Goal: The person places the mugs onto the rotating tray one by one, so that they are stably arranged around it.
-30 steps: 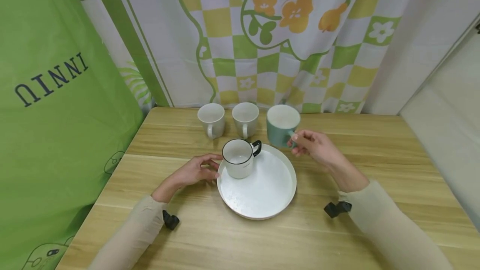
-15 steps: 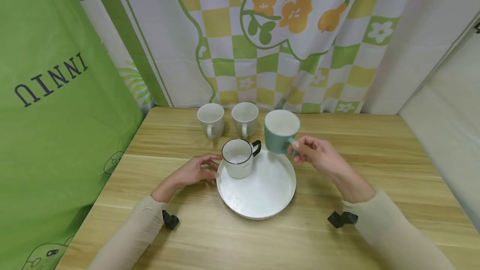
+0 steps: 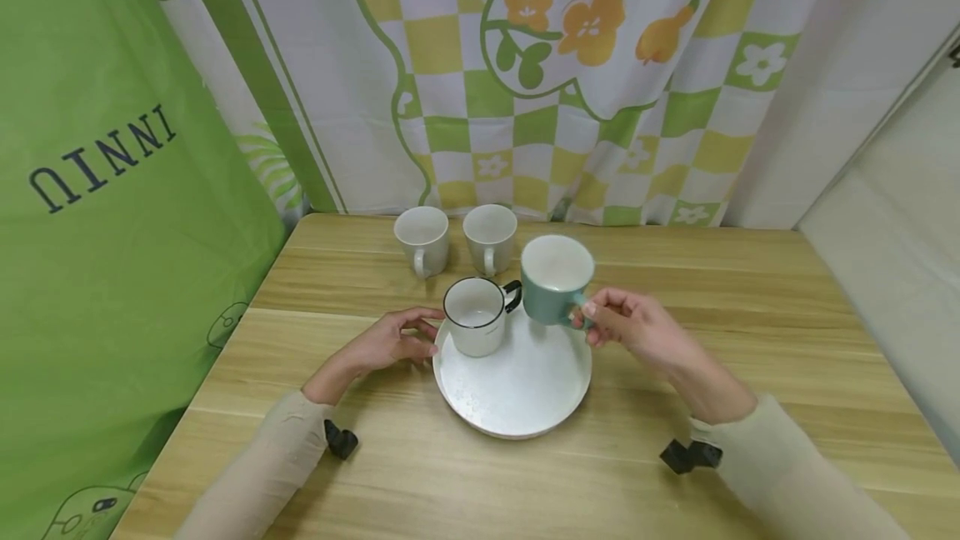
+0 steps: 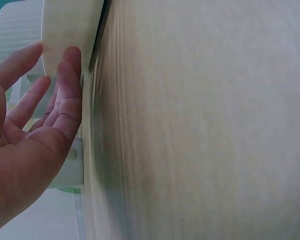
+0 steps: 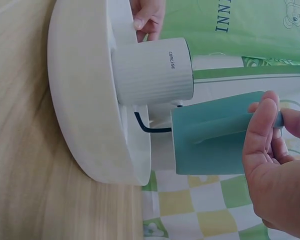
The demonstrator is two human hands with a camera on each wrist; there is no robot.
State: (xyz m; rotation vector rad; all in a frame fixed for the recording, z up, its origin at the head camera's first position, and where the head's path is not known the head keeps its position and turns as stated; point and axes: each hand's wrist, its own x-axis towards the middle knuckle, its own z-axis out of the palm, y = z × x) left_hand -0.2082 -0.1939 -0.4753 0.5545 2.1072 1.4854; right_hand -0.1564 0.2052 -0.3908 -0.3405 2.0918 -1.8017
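Observation:
My right hand (image 3: 633,325) pinches the handle of a teal mug (image 3: 553,300) with a white inside. The mug hangs upright above the far right part of a round white tray (image 3: 517,402); in the right wrist view a gap shows between the mug (image 5: 210,145) and the tray. On the tray's left side stands a white ribbed mug (image 3: 477,332) with a dark rim and a black handle pointing right. My left hand (image 3: 390,342) touches the tray's left rim with loosely bent fingers, and the left wrist view shows the fingertips against the tray wall (image 4: 70,35).
Two light grey mugs (image 3: 423,244) stand side by side behind the tray, handles facing me. A patterned curtain (image 3: 525,132) hangs along the back edge of the wooden table (image 3: 720,307). Green cloth (image 3: 142,215) hangs on the left.
My right hand has brought the teal mug toward me and slightly left, from behind the tray to over its far right part. The left hand and the tray have stayed put.

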